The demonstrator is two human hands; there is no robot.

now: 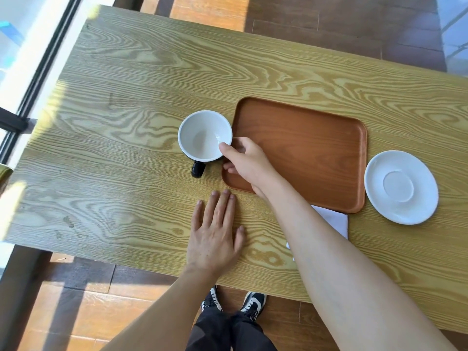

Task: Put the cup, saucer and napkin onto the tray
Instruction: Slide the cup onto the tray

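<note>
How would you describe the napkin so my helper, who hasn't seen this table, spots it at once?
Start at the brown tray in the middle of the wooden table. Just below its near right corner, beside the right forearm that partly covers it, lies the napkin. It is the only flat, square-cornered white thing; the white saucer and cup are round.

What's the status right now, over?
Right hand pinching cup rim, cup on table beside tray. Left hand flat on table. Saucer and napkin off tray. Nothing blocking.
</note>
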